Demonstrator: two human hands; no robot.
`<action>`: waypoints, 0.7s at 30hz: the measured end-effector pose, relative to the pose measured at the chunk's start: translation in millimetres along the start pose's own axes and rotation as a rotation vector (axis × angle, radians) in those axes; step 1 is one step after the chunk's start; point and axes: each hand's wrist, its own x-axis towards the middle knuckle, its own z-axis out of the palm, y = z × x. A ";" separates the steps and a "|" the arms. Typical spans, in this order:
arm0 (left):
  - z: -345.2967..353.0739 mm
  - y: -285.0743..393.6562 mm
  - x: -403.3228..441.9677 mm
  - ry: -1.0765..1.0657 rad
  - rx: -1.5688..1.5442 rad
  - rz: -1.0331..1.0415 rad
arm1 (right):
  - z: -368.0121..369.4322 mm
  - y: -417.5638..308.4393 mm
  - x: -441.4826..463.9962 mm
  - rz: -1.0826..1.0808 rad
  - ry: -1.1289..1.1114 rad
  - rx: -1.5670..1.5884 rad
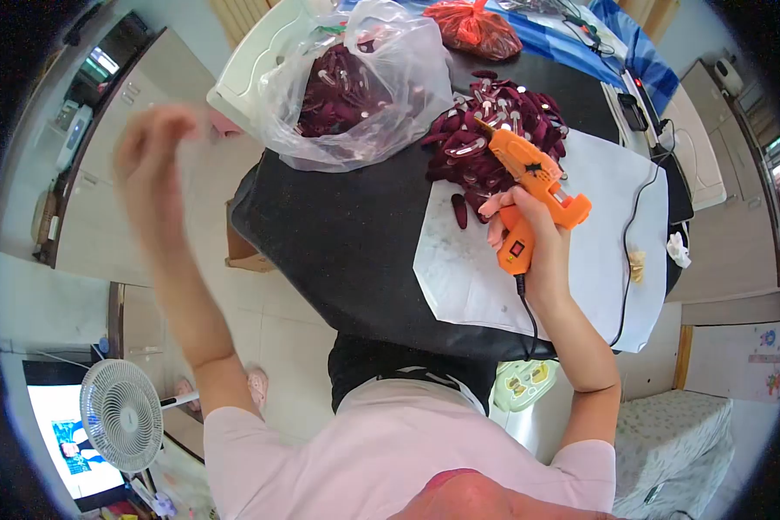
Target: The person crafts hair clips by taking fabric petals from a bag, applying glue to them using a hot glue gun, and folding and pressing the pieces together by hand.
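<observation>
My right hand (537, 221) is closed round the handle of an orange hot glue gun (529, 162), its nozzle pointing up and left over a pile of dark red, fabric-covered hair clips (468, 178). Metal parts glint among them. A black cord hangs from the handle's base. Out to the left, past the table's edge, my left hand (153, 143) is raised and smeared by motion, so its fingers cannot be read. A clear plastic bag (407, 87), the nearest thing to it on the table, holds more dark red clips (338, 91).
White paper (477, 269) covers part of the black tabletop (338, 225). A red bag (477, 30) sits at the back. The cord (630, 234) runs along the right side, near crumpled tissue (678, 250). A fan (121, 416) stands at lower left.
</observation>
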 end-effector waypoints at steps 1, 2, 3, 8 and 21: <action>-22.1 2.5 -10.8 0.051 -0.079 0.107 | -0.1 -0.4 -0.5 -0.004 0.001 0.000; -51.8 3.7 -23.1 0.025 -0.110 0.132 | -0.5 -1.8 -1.2 -0.012 0.002 -0.003; -85.8 2.4 -33.7 0.000 -0.142 0.155 | -0.9 -3.6 -2.4 -0.019 0.004 -0.007; -182.5 -52.7 -96.4 -0.015 -0.228 -0.412 | 6.4 -3.1 -10.0 0.082 -0.162 -0.014; 131.9 -55.0 -45.3 -0.537 0.143 0.054 | -6.8 1.3 -2.9 -0.170 -0.099 -0.067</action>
